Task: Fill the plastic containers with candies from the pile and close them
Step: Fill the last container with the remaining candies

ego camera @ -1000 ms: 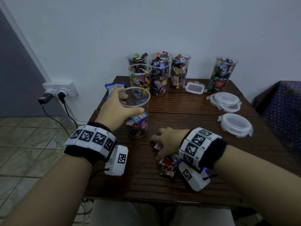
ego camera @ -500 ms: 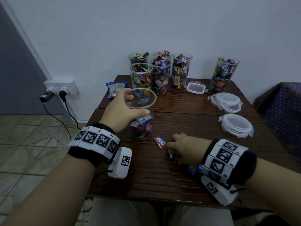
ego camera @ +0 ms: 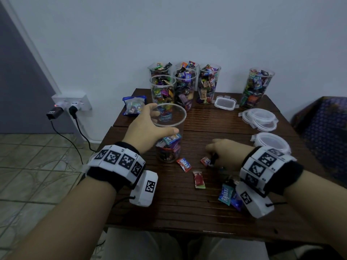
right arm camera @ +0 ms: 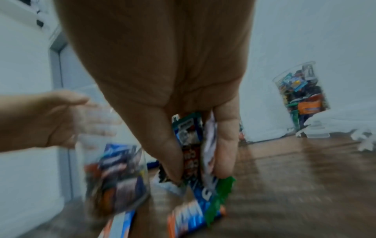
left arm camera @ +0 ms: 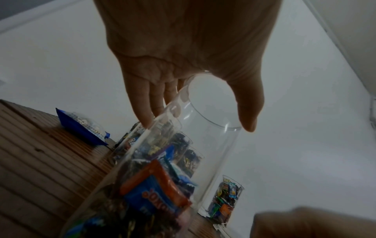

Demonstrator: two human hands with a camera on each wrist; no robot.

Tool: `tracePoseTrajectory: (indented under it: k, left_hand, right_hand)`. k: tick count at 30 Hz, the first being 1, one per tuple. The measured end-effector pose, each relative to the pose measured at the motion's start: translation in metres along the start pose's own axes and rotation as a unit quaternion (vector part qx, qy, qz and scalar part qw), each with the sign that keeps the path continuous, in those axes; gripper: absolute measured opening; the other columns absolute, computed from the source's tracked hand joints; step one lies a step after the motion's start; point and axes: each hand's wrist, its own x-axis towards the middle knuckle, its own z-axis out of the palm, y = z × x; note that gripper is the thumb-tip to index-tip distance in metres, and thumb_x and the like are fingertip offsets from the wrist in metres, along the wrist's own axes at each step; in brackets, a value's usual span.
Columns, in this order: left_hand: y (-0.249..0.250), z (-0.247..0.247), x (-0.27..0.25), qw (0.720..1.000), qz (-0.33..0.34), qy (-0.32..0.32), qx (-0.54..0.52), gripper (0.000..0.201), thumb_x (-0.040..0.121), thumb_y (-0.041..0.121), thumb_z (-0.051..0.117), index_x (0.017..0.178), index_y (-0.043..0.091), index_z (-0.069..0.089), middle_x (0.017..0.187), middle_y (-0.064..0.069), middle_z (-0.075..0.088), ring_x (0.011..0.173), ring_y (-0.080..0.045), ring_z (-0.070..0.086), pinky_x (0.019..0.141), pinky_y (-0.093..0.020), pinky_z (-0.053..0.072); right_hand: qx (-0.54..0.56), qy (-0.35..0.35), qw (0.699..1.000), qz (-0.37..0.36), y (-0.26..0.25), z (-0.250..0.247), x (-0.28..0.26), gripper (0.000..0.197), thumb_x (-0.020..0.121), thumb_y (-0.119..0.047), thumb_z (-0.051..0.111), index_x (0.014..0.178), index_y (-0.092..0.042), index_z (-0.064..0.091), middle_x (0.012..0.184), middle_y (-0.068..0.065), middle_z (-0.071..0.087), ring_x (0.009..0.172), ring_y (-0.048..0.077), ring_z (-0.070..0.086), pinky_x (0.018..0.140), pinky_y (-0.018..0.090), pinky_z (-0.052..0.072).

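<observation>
Left hand (ego camera: 148, 128) wrapped round clear container (ego camera: 169, 136) near rim; right hand (ego camera: 227, 152) at 3 o'clock, pinching candies (right arm camera: 191, 145) above table (ego camera: 187, 203).

table (ego camera: 216, 207) is dark slatted wood, kinda glossy. the cup (ego camera: 170, 136) is clear smooth plastic, same as the lids (ego camera: 270, 142). candy wrappers (ego camera: 184, 164) look like shiny printed foil. floor tiles (ego camera: 37, 166) matt.

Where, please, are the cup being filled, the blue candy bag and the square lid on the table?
Cup (ego camera: 169, 147), head view: its clear side wall, at the candies inside.
Blue candy bag (ego camera: 133, 106), head view: the middle of its front.
Square lid (ego camera: 224, 103), head view: the centre of its top.
</observation>
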Motion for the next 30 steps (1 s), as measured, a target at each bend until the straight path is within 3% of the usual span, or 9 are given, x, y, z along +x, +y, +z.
tracePoseTrajectory:
  k: [4, 6, 9, 12, 17, 20, 23, 27, 30]
  left_hand:
    - [0.003, 0.002, 0.001, 1.000, -0.002, -0.001, 0.000, 0.093, 0.063, 0.040, 0.084, 0.139, 0.025, 0.033, 0.118, 0.011, 0.050, 0.108, -0.009, 0.052, 0.099, -0.035, 0.044]
    - [0.004, 0.002, 0.001, 1.000, -0.003, -0.004, 0.004, 0.092, 0.063, 0.041, 0.083, 0.139, 0.027, 0.033, 0.116, 0.012, 0.050, 0.108, -0.008, 0.052, 0.098, -0.033, 0.043]
    - [0.005, 0.003, 0.002, 1.000, -0.003, -0.012, 0.008, 0.093, 0.063, 0.043, 0.083, 0.139, 0.027, 0.033, 0.118, 0.012, 0.049, 0.111, -0.010, 0.051, 0.098, -0.033, 0.042]
    - [0.006, 0.004, 0.003, 1.000, -0.004, -0.017, 0.002, 0.094, 0.063, 0.043, 0.083, 0.140, 0.027, 0.031, 0.120, 0.011, 0.049, 0.114, -0.011, 0.051, 0.100, -0.035, 0.043]
    - [0.007, 0.004, 0.001, 1.000, -0.007, -0.028, -0.005, 0.095, 0.065, 0.043, 0.082, 0.142, 0.026, 0.028, 0.125, 0.009, 0.048, 0.117, -0.014, 0.049, 0.100, -0.040, 0.043]
    - [0.008, 0.003, 0.000, 1.000, -0.004, -0.027, -0.005, 0.094, 0.068, 0.040, 0.081, 0.143, 0.025, 0.026, 0.128, 0.008, 0.043, 0.119, -0.013, 0.045, 0.095, -0.031, 0.040]
    - [0.008, 0.003, -0.001, 1.000, -0.002, -0.027, -0.004, 0.095, 0.069, 0.039, 0.081, 0.144, 0.025, 0.025, 0.141, 0.003, 0.040, 0.125, -0.016, 0.043, 0.091, -0.027, 0.035]
    - [0.009, 0.002, 0.000, 1.000, 0.000, -0.024, -0.006, 0.092, 0.068, 0.040, 0.081, 0.141, 0.027, 0.028, 0.130, 0.009, 0.044, 0.116, -0.010, 0.044, 0.090, -0.028, 0.037]
    - [0.006, 0.002, 0.001, 1.000, 0.000, -0.027, -0.012, 0.092, 0.065, 0.042, 0.082, 0.140, 0.028, 0.030, 0.131, 0.007, 0.050, 0.116, -0.013, 0.050, 0.097, -0.035, 0.043]
  right_hand:
    - [0.039, 0.095, 0.995, 0.010, 0.008, -0.036, -0.004, 0.011, 0.088, -0.017, 0.061, 0.095, -0.020, 0.053, 0.102, 0.002, 0.045, 0.097, 0.022, 0.051, 0.077, 0.029, 0.043]
    - [0.077, 0.158, 0.984, -0.005, 0.008, -0.058, -0.009, 0.015, 0.085, -0.014, 0.063, 0.088, -0.022, 0.051, 0.100, 0.002, 0.047, 0.091, 0.021, 0.051, 0.074, 0.029, 0.044]
    - [0.124, 0.239, 0.962, -0.040, -0.003, -0.086, -0.016, 0.013, 0.084, -0.013, 0.065, 0.091, -0.019, 0.055, 0.099, 0.001, 0.047, 0.085, 0.019, 0.050, 0.072, 0.028, 0.042]
    - [0.127, 0.290, 0.945, -0.079, -0.022, -0.103, -0.012, 0.017, 0.084, -0.013, 0.065, 0.099, -0.018, 0.059, 0.102, 0.000, 0.046, 0.091, 0.017, 0.046, 0.075, 0.024, 0.034]
    - [0.086, 0.286, 0.944, -0.140, -0.059, -0.103, 0.006, 0.022, 0.087, -0.015, 0.060, 0.109, -0.013, 0.059, 0.109, 0.004, 0.049, 0.098, 0.018, 0.047, 0.082, 0.025, 0.034]
    - [0.070, 0.263, 0.951, -0.147, -0.071, -0.098, 0.017, 0.023, 0.091, -0.016, 0.056, 0.114, -0.013, 0.058, 0.117, 0.009, 0.050, 0.103, 0.024, 0.051, 0.084, 0.030, 0.039]
    - [0.061, 0.240, 0.960, -0.128, -0.074, -0.097, 0.023, 0.027, 0.091, -0.017, 0.056, 0.118, -0.013, 0.058, 0.117, 0.009, 0.050, 0.104, 0.025, 0.052, 0.081, 0.031, 0.040]
    - [0.064, 0.231, 0.964, -0.116, -0.073, -0.097, 0.028, 0.026, 0.092, -0.019, 0.057, 0.117, -0.012, 0.060, 0.119, 0.009, 0.051, 0.106, 0.025, 0.053, 0.085, 0.032, 0.042]
    - [0.066, 0.248, 0.960, -0.110, -0.073, -0.096, 0.033, 0.025, 0.094, -0.019, 0.053, 0.117, -0.012, 0.060, 0.120, 0.010, 0.051, 0.106, 0.024, 0.052, 0.085, 0.030, 0.040]
